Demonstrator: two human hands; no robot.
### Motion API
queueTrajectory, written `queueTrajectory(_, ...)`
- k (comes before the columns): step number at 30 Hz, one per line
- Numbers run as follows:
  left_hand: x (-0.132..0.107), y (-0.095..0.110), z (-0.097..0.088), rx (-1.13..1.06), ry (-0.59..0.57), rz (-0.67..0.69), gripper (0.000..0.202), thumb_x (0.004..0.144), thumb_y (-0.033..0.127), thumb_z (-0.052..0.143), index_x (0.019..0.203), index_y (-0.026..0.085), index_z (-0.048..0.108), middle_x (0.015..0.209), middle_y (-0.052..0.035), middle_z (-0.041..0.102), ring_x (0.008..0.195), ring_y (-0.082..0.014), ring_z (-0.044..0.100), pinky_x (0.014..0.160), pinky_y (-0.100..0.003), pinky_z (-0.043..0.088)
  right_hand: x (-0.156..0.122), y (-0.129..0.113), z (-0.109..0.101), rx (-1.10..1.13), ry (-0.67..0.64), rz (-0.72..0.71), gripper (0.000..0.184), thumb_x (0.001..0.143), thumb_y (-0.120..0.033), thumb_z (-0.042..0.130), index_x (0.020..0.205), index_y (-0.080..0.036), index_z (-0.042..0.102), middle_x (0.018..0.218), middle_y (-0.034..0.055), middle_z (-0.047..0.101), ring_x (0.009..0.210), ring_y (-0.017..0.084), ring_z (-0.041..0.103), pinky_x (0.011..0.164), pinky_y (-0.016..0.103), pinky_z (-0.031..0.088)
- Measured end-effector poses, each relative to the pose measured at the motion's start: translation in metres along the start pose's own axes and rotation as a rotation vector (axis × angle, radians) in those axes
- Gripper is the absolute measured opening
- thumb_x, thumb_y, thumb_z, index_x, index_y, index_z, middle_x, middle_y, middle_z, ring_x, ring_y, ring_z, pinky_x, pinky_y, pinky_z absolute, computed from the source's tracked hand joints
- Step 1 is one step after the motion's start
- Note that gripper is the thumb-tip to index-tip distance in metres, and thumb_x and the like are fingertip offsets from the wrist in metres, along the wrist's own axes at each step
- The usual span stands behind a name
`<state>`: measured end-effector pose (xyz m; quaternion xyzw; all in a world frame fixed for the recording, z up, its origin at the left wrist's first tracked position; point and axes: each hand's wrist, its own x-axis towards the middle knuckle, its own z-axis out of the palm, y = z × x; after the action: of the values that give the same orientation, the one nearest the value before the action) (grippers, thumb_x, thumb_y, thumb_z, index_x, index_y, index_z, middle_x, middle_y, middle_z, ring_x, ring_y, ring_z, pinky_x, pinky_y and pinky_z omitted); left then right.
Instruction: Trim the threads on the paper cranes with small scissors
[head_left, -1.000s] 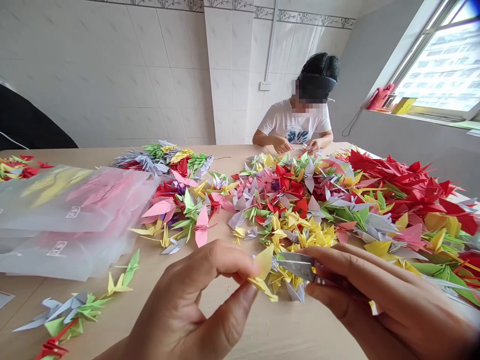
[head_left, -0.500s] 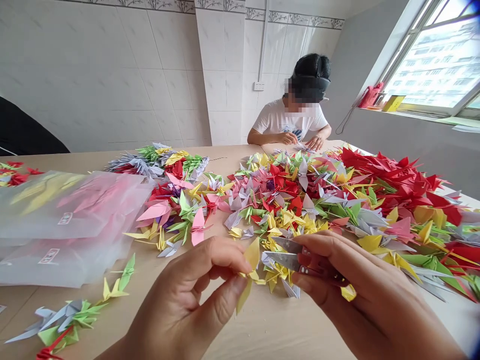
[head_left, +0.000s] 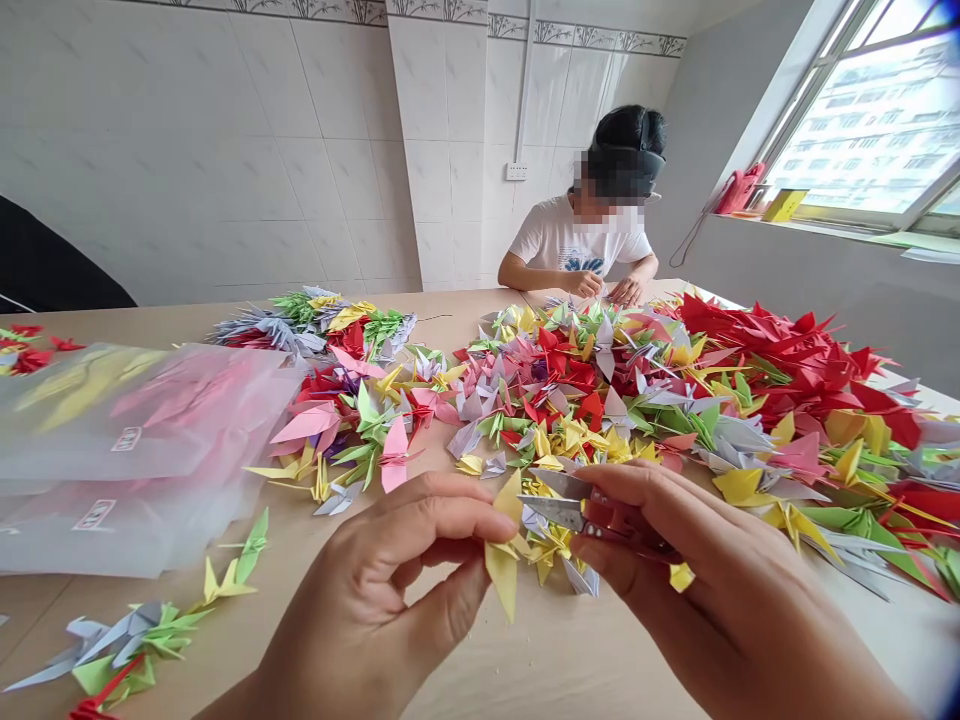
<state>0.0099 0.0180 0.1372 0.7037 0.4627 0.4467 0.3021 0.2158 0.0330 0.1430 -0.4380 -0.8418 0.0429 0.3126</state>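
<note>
Between the thumb and fingers of my left hand (head_left: 405,575) is a yellow paper crane (head_left: 502,575), its wings pointing up and down. My right hand (head_left: 675,560) grips small red-handled thread snips (head_left: 559,512), whose two metal blades stand apart. The blade tips point left and are close beside the crane; whether they touch it I cannot tell. Behind the snips lies a loose pile of yellow paper cranes (head_left: 581,440). A bit of yellow paper (head_left: 681,577) shows just below my right hand; what it belongs to is hidden.
Heaps of coloured cranes cover the table's middle and right, with red ones (head_left: 780,350) at the far right. Clear plastic bags (head_left: 97,520) holding cranes lie left. A short string of cranes (head_left: 142,630) lies front left. Across the table sits a person (head_left: 581,240).
My left hand has turned the yellow crane, so more of its lower wing shows. The snips in my right hand have moved slightly left, nearer to the crane.
</note>
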Motion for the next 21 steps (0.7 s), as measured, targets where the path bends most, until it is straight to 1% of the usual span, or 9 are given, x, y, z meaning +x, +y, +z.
queueTrajectory(3,0.000,-0.001,0.000,-0.051,-0.028,-0.022,0.008,0.077,0.020,0.062,0.082,0.025,0.064,0.080,0.0015,0.065,0.073,-0.0117,0.063,0.062,-0.018,0.051,-0.001,0.000,0.001,-0.015,0.021,-0.006,0.018,0.089,-0.031,0.048,0.106,-0.025,0.050,0.080,0.0012,0.062,0.064,0.015,0.062,0.055,0.023,0.050)
queueTrajectory(7,0.000,-0.001,-0.001,-0.054,0.009,-0.036,0.005,0.079,0.018,0.060,0.077,0.023,0.060,0.068,0.0031,0.063,0.068,-0.0108,0.061,0.062,-0.018,0.050,-0.005,0.000,0.002,-0.030,0.028,0.022,0.022,0.088,-0.036,0.049,0.108,-0.027,0.050,0.080,0.0004,0.064,0.067,0.016,0.063,0.058,0.024,0.052)
queueTrajectory(10,-0.002,0.000,0.001,-0.059,0.022,-0.069,0.004,0.080,0.019,0.059,0.080,0.023,0.058,0.069,0.0034,0.062,0.067,-0.0110,0.060,0.063,-0.020,0.049,-0.007,0.000,-0.001,-0.008,0.069,0.017,0.021,0.088,-0.038,0.050,0.108,-0.029,0.049,0.083,-0.0004,0.065,0.067,0.015,0.064,0.061,0.023,0.053)
queueTrajectory(12,-0.003,-0.002,0.003,-0.042,0.002,-0.089,0.003,0.081,0.020,0.057,0.081,0.023,0.057,0.071,0.0029,0.062,0.067,-0.0113,0.059,0.062,-0.020,0.049,-0.009,0.002,-0.003,0.023,0.109,0.015,0.021,0.087,-0.036,0.051,0.107,-0.029,0.050,0.085,-0.0005,0.066,0.065,0.013,0.064,0.060,0.020,0.053)
queueTrajectory(14,-0.003,-0.006,0.007,-0.004,-0.012,-0.098,0.002,0.082,0.021,0.056,0.081,0.023,0.056,0.072,0.0025,0.060,0.067,-0.0117,0.058,0.063,-0.021,0.048,-0.013,0.007,-0.003,0.071,0.109,0.040,0.023,0.086,-0.034,0.054,0.108,-0.029,0.050,0.085,-0.0002,0.066,0.065,0.013,0.064,0.057,0.018,0.052)
queueTrajectory(16,-0.001,-0.011,0.010,0.024,-0.016,-0.114,0.002,0.083,0.022,0.054,0.081,0.023,0.055,0.072,0.0024,0.058,0.068,-0.0119,0.056,0.064,-0.021,0.047,-0.021,0.014,0.002,0.173,0.066,0.096,0.024,0.085,-0.032,0.055,0.109,-0.028,0.050,0.085,0.0002,0.067,0.067,0.013,0.064,0.056,0.017,0.052)
queueTrajectory(18,0.002,-0.015,0.012,0.036,-0.023,-0.142,0.003,0.084,0.023,0.052,0.081,0.023,0.053,0.072,0.0024,0.056,0.067,-0.0118,0.054,0.062,-0.021,0.045,-0.034,0.020,0.015,0.354,-0.020,0.201,0.020,0.086,-0.034,0.053,0.105,-0.026,0.054,0.081,0.0009,0.066,0.067,0.013,0.063,0.056,0.017,0.052)
queueTrajectory(19,0.003,-0.017,0.013,0.048,-0.031,-0.155,0.005,0.085,0.024,0.051,0.081,0.023,0.053,0.071,0.0025,0.056,0.065,-0.0117,0.053,0.061,-0.020,0.045,-0.042,0.022,0.024,0.459,-0.087,0.277,0.020,0.087,-0.036,0.051,0.101,-0.023,0.055,0.078,0.0017,0.064,0.067,0.013,0.062,0.056,0.017,0.052)
queueTrajectory(21,0.004,-0.022,0.013,0.114,-0.056,-0.158,0.008,0.086,0.025,0.048,0.080,0.022,0.052,0.068,0.0027,0.055,0.063,-0.0118,0.053,0.059,-0.020,0.044,-0.059,0.025,0.047,0.665,-0.258,0.404,0.027,0.084,-0.046,0.050,0.088,-0.020,0.058,0.071,0.0017,0.059,0.067,0.015,0.059,0.058,0.020,0.049)
